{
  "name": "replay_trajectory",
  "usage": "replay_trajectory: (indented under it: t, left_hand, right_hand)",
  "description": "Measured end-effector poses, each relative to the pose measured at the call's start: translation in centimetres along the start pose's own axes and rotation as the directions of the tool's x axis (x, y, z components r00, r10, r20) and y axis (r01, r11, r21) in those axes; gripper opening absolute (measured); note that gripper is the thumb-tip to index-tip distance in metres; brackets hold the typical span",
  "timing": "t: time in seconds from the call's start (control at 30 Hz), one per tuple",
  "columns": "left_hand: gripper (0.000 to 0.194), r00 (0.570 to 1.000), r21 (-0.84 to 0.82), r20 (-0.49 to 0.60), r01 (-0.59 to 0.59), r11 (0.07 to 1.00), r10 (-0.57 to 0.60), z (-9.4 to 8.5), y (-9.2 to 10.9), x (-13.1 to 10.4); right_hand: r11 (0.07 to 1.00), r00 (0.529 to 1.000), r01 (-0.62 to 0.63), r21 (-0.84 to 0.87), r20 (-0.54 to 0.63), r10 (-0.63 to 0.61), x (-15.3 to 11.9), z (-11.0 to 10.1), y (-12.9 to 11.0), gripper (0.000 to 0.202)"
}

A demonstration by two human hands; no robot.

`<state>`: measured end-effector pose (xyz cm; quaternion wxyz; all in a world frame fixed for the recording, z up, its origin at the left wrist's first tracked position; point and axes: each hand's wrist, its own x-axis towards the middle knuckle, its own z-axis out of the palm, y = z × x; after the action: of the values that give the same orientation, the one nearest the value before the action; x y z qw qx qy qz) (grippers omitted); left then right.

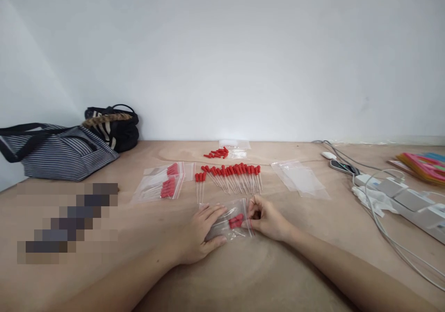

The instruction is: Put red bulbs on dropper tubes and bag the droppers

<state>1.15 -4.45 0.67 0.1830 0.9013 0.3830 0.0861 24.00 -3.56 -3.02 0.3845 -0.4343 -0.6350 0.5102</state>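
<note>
A clear zip bag (222,230) with a red line along its right edge lies flat on the table in front of me. Inside it are a few droppers with red rubber bulbs (235,220). My left hand (206,231) rests on the bag's left part, fingers stretched out and flat. At the bag's right edge, my right hand (263,218) has thumb and fingers pinched together on the zip strip. Just beyond the bag lies a row of loose droppers (236,175), red bulbs pointing away from me, with a small group of three droppers (200,187) at its left.
Filled zip bags (158,187) overlap at the left, and flat zip bags (301,178) lie at the right. More droppers (219,153) are at the back. A striped bag (66,152) and a black bag (121,129) stand far left; a power strip (403,196) with cables lies right.
</note>
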Motion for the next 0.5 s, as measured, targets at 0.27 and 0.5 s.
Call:
replay_trajectory:
  t: [0.27, 0.5]
  left_hand:
    - [0.054, 1.000, -0.018, 0.000, 0.006, 1.000, -0.006, -0.2, 0.0, 0.0]
    - [0.053, 1.000, -0.032, -0.011, 0.005, 0.999, -0.005, -0.3, 0.1, 0.0]
  right_hand:
    - [0.931, 0.870, -0.246, -0.268, -0.484, 0.091, 4.6, -6.5, -0.3, 0.011]
    - [0.860, 0.715, -0.459, -0.223, -0.667, 0.209, 10.7, -9.6, 1.2, 0.036]
